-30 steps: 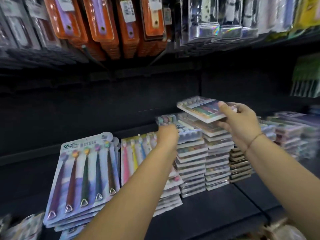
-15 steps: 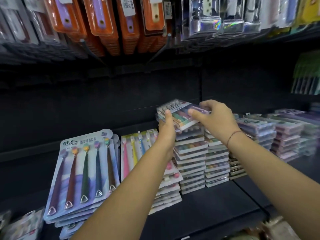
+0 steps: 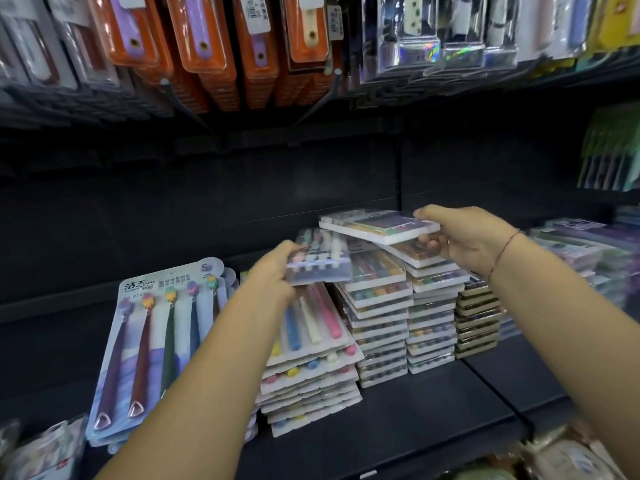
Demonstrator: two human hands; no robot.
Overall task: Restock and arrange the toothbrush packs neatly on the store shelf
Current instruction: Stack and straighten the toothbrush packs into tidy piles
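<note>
Seen from the head camera, orange blister packs [image 3: 204, 46] hang in rows from peg hooks [image 3: 183, 102] across the top, with holographic clear packs [image 3: 415, 43] beside them on the right; green packs [image 3: 609, 150] hang at the far right edge; below runs the dark shelf [image 3: 398, 417]. At its left leans a pile of large five-brush cards [image 3: 156, 341]; just beside it lies a slumped stack of pastel toothbrush packs [image 3: 311, 379], partly hidden by the left forearm; next come two tall stacks of small white-edged packs [image 3: 377, 327], side by side and touching, then a lower stack of dark gold-edged packs [image 3: 478, 323]; blurred purple packs [image 3: 588, 251] fill the shelf behind the right wrist. The left hand [image 3: 277, 271] reaches forward over the pastel stack, fingers curled round the left end of a clear toothbrush pack [image 3: 318, 261], which it holds level against the top of the nearer tall stack; whether the pack rests there cannot be told. The right hand [image 3: 467, 240], with a thin cord bracelet [image 3: 502, 251] at the wrist, pinches the right end of a flat white-edged pack [image 3: 377, 226], thumb on top and fingers beneath; this pack sits tilted, its right end higher, above the two tall stacks and higher than the clear pack; both forearms stretch in from the lower edge.
</note>
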